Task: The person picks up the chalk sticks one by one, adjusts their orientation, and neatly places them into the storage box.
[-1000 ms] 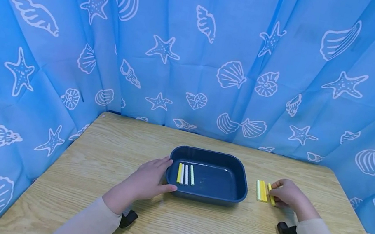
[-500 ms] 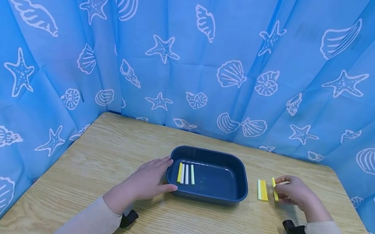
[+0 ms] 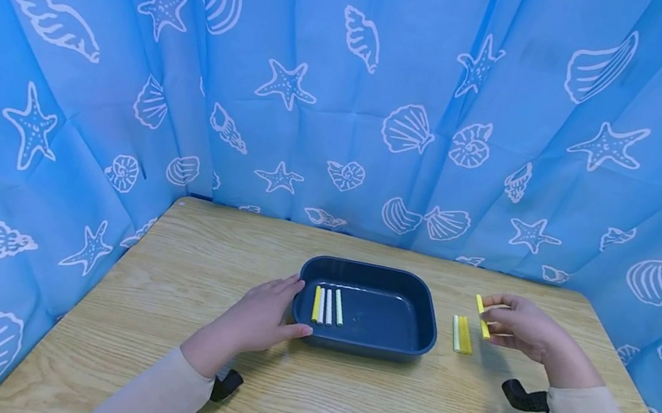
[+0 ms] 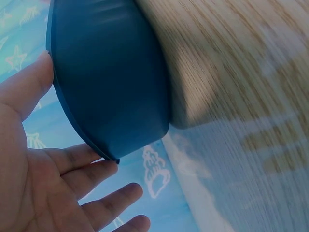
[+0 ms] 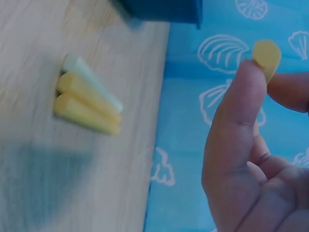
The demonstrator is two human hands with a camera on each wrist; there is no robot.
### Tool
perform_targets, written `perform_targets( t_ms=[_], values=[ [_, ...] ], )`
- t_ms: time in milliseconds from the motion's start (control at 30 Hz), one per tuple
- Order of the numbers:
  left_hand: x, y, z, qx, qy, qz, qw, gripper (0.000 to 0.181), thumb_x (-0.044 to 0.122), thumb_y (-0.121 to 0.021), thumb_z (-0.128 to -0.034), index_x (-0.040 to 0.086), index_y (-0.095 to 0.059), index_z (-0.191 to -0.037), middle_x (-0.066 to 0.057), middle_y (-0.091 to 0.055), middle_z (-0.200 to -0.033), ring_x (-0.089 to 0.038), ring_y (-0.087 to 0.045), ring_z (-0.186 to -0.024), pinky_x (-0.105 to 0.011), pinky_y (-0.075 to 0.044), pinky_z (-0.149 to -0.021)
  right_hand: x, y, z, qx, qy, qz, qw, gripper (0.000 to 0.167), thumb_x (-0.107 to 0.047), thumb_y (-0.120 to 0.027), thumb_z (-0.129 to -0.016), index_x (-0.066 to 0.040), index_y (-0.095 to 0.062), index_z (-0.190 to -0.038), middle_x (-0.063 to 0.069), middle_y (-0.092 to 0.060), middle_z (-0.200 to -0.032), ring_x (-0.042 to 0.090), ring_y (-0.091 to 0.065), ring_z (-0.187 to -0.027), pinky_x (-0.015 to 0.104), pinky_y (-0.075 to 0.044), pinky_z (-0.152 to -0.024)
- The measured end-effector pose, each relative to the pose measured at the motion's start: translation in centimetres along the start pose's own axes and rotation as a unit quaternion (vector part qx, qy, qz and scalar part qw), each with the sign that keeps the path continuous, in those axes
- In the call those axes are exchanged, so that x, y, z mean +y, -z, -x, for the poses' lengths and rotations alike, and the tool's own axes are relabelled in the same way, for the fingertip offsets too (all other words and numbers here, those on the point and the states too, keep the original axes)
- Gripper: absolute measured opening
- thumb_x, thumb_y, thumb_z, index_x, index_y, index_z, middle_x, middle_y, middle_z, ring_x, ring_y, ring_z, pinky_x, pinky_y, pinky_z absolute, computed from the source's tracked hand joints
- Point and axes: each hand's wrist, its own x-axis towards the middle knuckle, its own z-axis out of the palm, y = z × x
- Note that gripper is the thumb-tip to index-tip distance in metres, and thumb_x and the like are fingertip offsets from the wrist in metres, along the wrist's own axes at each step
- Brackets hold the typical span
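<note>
A dark blue rectangular tray (image 3: 372, 351) stands on the table. Its left end holds a yellow chalk stick (image 3: 316, 304), two white ones (image 3: 329, 308) and a pale green one (image 3: 339, 308), side by side. My left hand (image 3: 260, 316) rests at the tray's left end; in the left wrist view, thumb and fingertips touch the rim with fingers spread. To the right, my right hand (image 3: 527, 332) pinches a yellow chalk stick (image 3: 482, 317) between thumb and fingers, above the table. Below and left of it lie a pale green chalk (image 5: 91, 82) and two yellow chalks (image 5: 87, 113), touching.
The wooden table (image 3: 361, 411) is backed by a blue curtain (image 3: 351, 92) with white seashell and starfish prints. Black wrist-camera mounts (image 3: 525, 398) stick out at both sleeves.
My right hand has lifted the yellow chalk off the table, away from the other chalks, and tilted it up a little. My left hand stays at the tray.
</note>
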Motion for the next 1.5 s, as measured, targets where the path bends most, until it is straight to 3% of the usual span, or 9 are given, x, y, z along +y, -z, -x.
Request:
perform_targets(
  t_ms=[267,600,1167,1500],
  values=[
    [0.0,0.0,0.0,0.002,-0.002,-0.001,1.0,0.086,0.054,-0.067,-0.092,0.002,-0.036,-0.154,-0.017,-0.033,-0.16,-0.037,-0.032,-0.146,-0.054,-0.027,-0.118,-2.0,-0.6,0.0,-0.027,0.016,-0.031,0.999,0.048,-0.012,-0.056,-0.1,0.005,-0.034,-0.138,0.004,-0.054,-0.097,0.01,-0.06,-0.075,0.033,-0.058,-0.079],
    [0.0,-0.1,0.0,0.002,0.001,0.0,1.0,0.086,0.053,-0.068,-0.0919,0.002,-0.036,-0.154,-0.017,-0.033,-0.16,-0.036,-0.032,-0.146,-0.054,-0.027,-0.118,-4.8,-2.3,-0.6,-0.059,0.037,-0.019,0.9974,0.048,-0.01,-0.055,-0.1,0.007,-0.033,-0.138,0.002,-0.056,-0.091,0.01,-0.06,-0.075,0.033,-0.058,-0.079],
    [0.3,0.1,0.1,0.0,0.01,-0.004,0.9999,0.086,0.054,-0.067,-0.0917,0.003,-0.036,-0.154,-0.016,-0.033,-0.16,-0.036,-0.031,-0.147,-0.053,-0.026,-0.118,-8.9,-6.6,-3.2,-0.092,0.005,0.006,0.9957,0.045,-0.008,-0.057,-0.096,0.006,-0.039,-0.134,0.008,-0.053,-0.091,0.015,-0.055,-0.073,0.03,-0.058,-0.074],
    [0.4,0.3,0.2,0.0,0.006,-0.005,1.0,0.086,0.053,-0.067,-0.0918,0.002,-0.037,-0.154,-0.016,-0.033,-0.16,-0.036,-0.032,-0.146,-0.053,-0.026,-0.118,-9.7,-8.8,-5.2,-0.118,-0.01,0.01,0.9929,0.043,-0.008,-0.057,-0.098,0.005,-0.038,-0.134,0.013,-0.051,-0.105,0.019,-0.058,-0.082,0.03,-0.059,-0.076]
  ],
)
